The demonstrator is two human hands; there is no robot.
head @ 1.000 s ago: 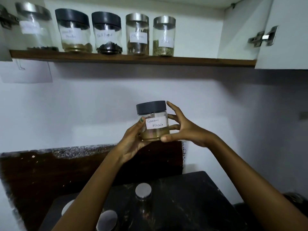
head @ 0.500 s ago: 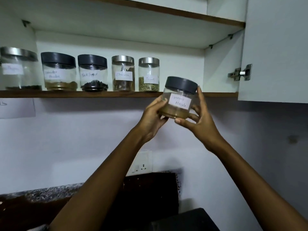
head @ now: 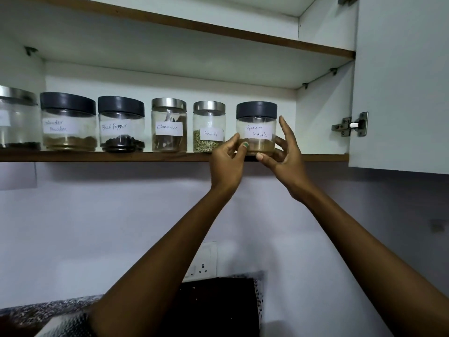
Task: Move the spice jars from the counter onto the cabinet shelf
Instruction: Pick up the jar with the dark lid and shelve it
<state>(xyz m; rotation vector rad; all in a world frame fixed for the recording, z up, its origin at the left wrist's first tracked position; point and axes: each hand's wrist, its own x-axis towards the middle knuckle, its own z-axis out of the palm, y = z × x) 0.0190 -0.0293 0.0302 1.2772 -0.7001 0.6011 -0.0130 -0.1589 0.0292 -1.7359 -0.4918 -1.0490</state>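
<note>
Since the frame half a second earlier, your two hands have carried the Garam Masala jar [head: 256, 128] from mid-air below the shelf edge up onto the cabinet shelf [head: 97, 157]; its base now appears to rest on the board at the right end of the row. Your left hand [head: 227, 161] pinches the jar's lower left side, thumb and fingertips curled onto the glass; your right hand [head: 284, 156] is half open, thumb under the front of the base, index finger raised along the right wall, so both keep light contact rather than a full clasp. Outward from the hands: the jar stands upright, dark lid on, label facing you, just beside the Fennel jar [head: 209, 127]; further left sit the Cinnamon jar [head: 169, 125], the Black Pepper jar [head: 121, 124] and others; the open cabinet door [head: 401, 81] hangs to the right. Judged from this, placement is nearly done; release remains; the counter's jars lie out of view.
</note>
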